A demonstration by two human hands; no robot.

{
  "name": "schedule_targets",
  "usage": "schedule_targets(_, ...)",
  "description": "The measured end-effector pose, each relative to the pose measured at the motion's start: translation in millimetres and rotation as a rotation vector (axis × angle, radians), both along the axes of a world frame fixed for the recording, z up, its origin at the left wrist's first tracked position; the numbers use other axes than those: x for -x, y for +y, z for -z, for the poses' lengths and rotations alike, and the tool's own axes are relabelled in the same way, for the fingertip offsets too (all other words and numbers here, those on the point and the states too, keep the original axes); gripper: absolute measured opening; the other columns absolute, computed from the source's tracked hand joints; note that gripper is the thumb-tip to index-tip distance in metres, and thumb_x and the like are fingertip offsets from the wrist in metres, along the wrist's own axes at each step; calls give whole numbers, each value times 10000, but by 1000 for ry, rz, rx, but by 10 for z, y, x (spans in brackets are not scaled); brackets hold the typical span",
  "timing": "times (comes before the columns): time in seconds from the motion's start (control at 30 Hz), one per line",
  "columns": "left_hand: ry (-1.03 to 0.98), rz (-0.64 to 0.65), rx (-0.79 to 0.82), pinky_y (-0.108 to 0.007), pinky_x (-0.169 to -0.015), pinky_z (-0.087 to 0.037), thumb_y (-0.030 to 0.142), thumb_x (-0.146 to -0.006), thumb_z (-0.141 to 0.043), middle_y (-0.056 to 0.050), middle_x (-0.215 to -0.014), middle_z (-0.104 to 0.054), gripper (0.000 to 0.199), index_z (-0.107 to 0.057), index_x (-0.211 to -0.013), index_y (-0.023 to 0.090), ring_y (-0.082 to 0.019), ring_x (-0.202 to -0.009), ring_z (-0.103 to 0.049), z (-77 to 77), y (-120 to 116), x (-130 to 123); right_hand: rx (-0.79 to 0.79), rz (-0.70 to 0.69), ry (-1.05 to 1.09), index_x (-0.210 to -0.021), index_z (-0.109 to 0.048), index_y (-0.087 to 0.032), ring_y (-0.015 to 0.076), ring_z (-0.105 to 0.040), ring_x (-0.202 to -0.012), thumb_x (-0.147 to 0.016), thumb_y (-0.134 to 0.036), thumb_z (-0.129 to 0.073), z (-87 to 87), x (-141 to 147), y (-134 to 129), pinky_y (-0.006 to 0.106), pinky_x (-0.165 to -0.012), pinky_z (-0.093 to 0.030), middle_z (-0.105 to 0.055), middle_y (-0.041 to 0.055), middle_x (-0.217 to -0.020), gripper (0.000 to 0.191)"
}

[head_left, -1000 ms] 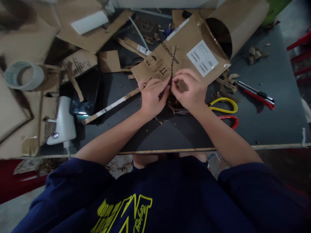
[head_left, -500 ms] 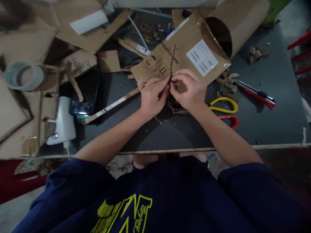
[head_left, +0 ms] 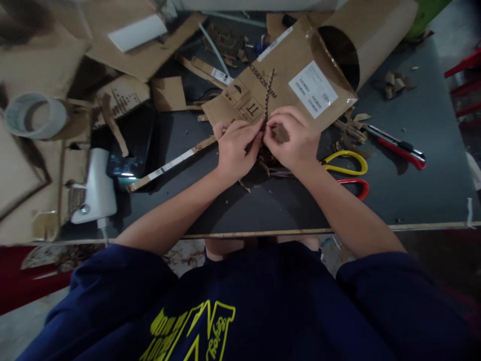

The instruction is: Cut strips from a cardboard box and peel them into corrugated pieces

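Observation:
A thin strip of corrugated cardboard (head_left: pixel 269 95), its wavy edge showing, stands up from between my fingertips. My left hand (head_left: pixel 237 148) pinches its lower end from the left, thumb and forefinger closed. From the right, my right hand (head_left: pixel 294 138) pinches the same end, the two sets of fingertips almost touching. The strip's lowest part is hidden by my fingers. Behind it lies a flat cardboard piece (head_left: pixel 278 65) with printed symbols and a white label (head_left: pixel 313 88). Torn cardboard scraps (head_left: pixel 267 163) lie under my hands.
Scissors with yellow and red handles (head_left: pixel 347 164) lie by my right wrist, a red utility knife (head_left: pixel 396 145) further right. On the left are a tape roll (head_left: pixel 36 116), a white device (head_left: pixel 98 185), a black phone-like slab (head_left: pixel 131 135) and a narrow cardboard strip (head_left: pixel 171 165). A cardboard tube (head_left: pixel 383 35) lies behind.
The strip's upper end has tilted slightly to the right. Both hands keep nearly the same place and the same pinch.

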State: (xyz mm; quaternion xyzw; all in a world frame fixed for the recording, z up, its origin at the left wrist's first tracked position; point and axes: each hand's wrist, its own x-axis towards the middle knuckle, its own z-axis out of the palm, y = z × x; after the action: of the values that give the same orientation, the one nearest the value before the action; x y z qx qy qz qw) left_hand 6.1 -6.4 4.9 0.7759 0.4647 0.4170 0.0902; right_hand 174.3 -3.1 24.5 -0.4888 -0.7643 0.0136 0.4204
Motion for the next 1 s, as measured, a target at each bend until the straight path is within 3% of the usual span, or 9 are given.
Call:
schedule_targets(0.2, -13, 37, 52, -511, -992, -367, 533, -1064, -333, -13, -1049, -782, 450, -683, -1208, 291, -228, -1099, -679, -10, 4, -2, 10, 9, -30, -892, -614, -254, 215, -679, -1074, -880, -195, -559, 19, -3, 12, 362, -947, -573, -713, 67, -1110, 81)
schedule_targets(0.43, -31, 22, 3, -469, -1025, -392, 467, -1058, -376, -41, -1036, -781, 405, -699, -1204, 271, -239, -1075, -691, -3, 10, 10, 14, -69, 0, -1002, -576, -242, 263, -634, -1172, -938, -322, -517, 57, -128, 63, 468, -1026, -548, -650, 111, -1160, 119)
schedule_targets(0.57, -74, 9, -4, -472, -1058, -368, 454, -1058, -375, -45, -1041, -774, 396, -690, -1225, 282, -240, -1076, -692, 25, 22, 19, 26, -71, 31, -1153, -553, -242, 271, -621, -1230, -919, -393, -571, 46, -102, 43, 454, -1002, -572, -639, 116, -1284, 280)
schedule_targets(0.67, -111, 7, -3, -488, -1076, -348, 473, -1058, -363, -47, -1044, -768, 410, -691, -1223, 291, -242, -1061, -697, 14, 9, 20, 5, -86, 32, -1170, -571, -250, 256, -631, -1253, -948, -375, -543, 24, -58, 21, 429, -1026, -563, -637, 106, -1358, 256)
schedule_targets(0.8, -134, 10, 30, -510, -1091, -342, 543, -1042, -367, -60, -1053, -755, 445, -677, -1216, 277, -250, -1067, -693, -14, -16, 30, -71, -147, 55, -1099, -622, -262, 214, -677, -1208, -997, -337, -485, 13, -51, 28, 386, -1045, -559, -706, 79, -1284, 186)
schedule_targets(1.0, -138, -15, 23, -533, -1127, -338, 702, -884, -596, -86, -1180, -719, 624, -572, -1341, 277, -312, -1199, -642, 24, 27, 87, -115, -186, 28, -1035, -662, -266, 178, -731, -1110, -1029, -331, -441, -1, -74, 29, 332, -945, -611, -780, 40, -1103, 230)
